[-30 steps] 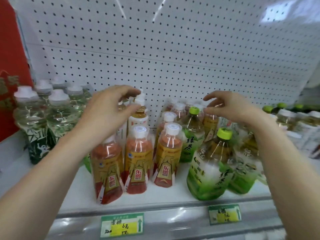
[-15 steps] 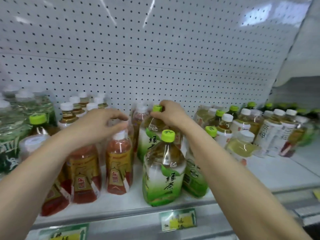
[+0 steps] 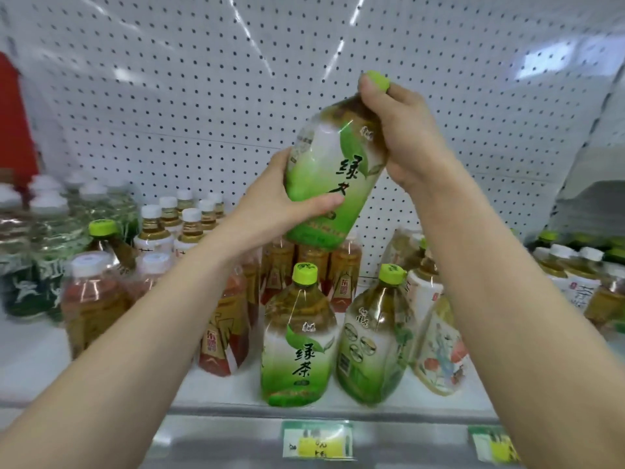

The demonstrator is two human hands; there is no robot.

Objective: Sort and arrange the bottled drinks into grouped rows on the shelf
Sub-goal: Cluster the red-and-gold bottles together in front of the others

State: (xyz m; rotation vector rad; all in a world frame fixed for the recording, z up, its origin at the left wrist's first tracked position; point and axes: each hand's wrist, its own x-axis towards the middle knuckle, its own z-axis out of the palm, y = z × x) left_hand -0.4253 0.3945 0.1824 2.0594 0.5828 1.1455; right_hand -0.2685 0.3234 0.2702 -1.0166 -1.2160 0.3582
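Both hands hold one green tea bottle (image 3: 328,170) tilted above the shelf (image 3: 338,411).
Your left hand (image 3: 280,204) curls fingers (image 3: 321,201) round its lower body; your right hand (image 3: 406,137) grips its neck at the green cap (image 3: 378,79).

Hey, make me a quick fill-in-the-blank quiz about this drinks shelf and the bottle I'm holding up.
1. The raised green tea bottle has a ____ cap.
2. The hand at its neck is the ____ one; the left hand holds its lower body.
3. The reddish drink bottle to the left of the left forearm has a ____ cap.
Missing words: green; right; white.
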